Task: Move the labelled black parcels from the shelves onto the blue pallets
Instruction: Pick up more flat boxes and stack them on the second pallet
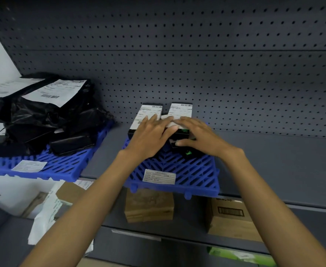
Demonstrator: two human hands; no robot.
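Two labelled black parcels stand side by side at the back of a blue pallet on the grey shelf: a left parcel and a right parcel. A third black parcel with a white label lies in front of them, under my hands. My left hand rests flat on the left parcel and this front one, fingers spread. My right hand grips the front parcel, thumb on its near side. A small dark box with a green mark lies below my right hand.
A second blue pallet at the left carries a heap of black bagged parcels with white labels. The pegboard wall backs the shelf. Below are cardboard boxes, a brown packet and a white mailer.
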